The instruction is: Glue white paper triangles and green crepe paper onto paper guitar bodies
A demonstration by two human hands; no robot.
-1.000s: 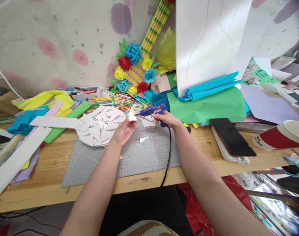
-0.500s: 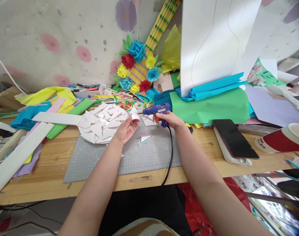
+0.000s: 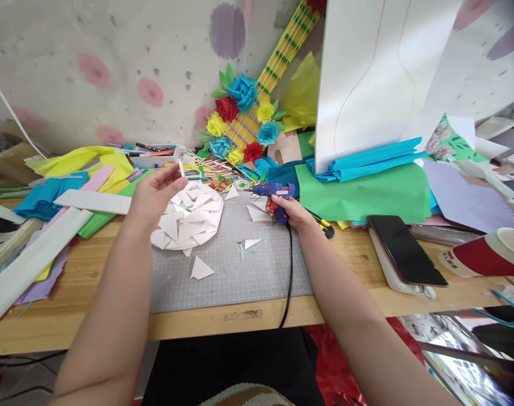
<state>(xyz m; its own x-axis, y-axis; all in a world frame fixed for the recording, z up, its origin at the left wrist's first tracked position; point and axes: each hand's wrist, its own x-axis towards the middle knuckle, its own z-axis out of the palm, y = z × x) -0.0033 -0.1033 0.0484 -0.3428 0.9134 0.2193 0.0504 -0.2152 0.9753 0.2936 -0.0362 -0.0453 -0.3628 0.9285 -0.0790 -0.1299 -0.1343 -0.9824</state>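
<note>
My left hand [image 3: 153,194] is raised over the left part of a round white piece [image 3: 193,220] covered with overlapping white triangles. Between its fingertips I pinch a small white triangular piece [image 3: 181,167], seen almost edge-on. In my right hand [image 3: 291,212] is a blue glue gun [image 3: 282,190], fingers wrapped around its grip and orange trigger, nozzle pointing left. Its black cord [image 3: 289,270] runs down over the table edge. The round piece lies on a grey cutting mat [image 3: 240,285]. Loose white triangles, one of them a nearer triangle [image 3: 202,268], lie around it.
Behind stands a yellow paper guitar [image 3: 278,53] with paper flowers. A white board [image 3: 379,79] leans beside it. A yellow-black cutter [image 3: 322,224], a phone [image 3: 403,248] and a paper cup [image 3: 489,254] are at the right. White strips [image 3: 37,265] and coloured paper lie left.
My left hand has moved left and up from beside the glue gun to above the round piece, carrying the small white piece. My right hand still holds the glue gun in nearly the same place.
</note>
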